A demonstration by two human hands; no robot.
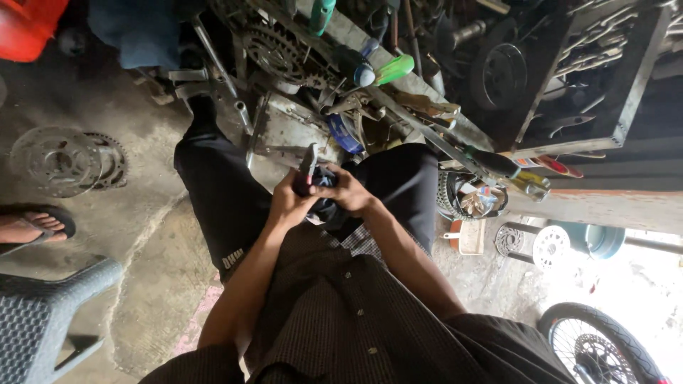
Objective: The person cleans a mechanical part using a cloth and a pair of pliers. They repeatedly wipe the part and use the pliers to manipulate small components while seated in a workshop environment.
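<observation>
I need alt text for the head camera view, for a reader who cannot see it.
Seen from above, a seated person's left hand and right hand together grip a small dark part and a grey-handled tool over the knees. A sprocket, screwdrivers and metal parts lie ahead; a spoked wheel shows at lower right.

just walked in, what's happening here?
A seated person holds a small dark part over their lap with both hands. The left hand grips pliers against it; the right hand steadies the part. What the part is cannot be told. In front stands a bench crowded with tools, including a green-handled screwdriver. A sprocket disc lies on the floor, and someone else's sandalled foot is at the left edge.
</observation>
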